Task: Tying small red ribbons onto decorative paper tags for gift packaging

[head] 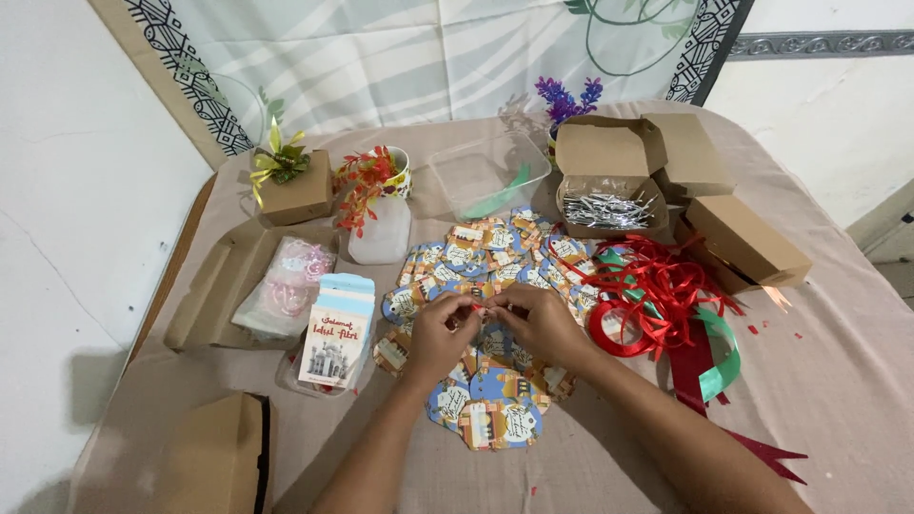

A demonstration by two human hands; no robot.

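Left hand (440, 328) and right hand (539, 322) meet fingertip to fingertip, pinching a small red ribbon piece (477, 307), mostly hidden between them, above the scattered paper tags (495, 419). Beyond, brown boxes (609, 152) crowd the table's (838, 381) far edge.

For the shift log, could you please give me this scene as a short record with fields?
Surface: table under a beige cloth
Left hand: pinching a small red ribbon piece
Right hand: pinching the same piece, fingertips meeting the left's
Under the hands: spread of paper tags
Right of hands: red ribbon tangle with a green ribbon
Behind: open box of silver shreds, clear tub
Left: card packet, box with bow
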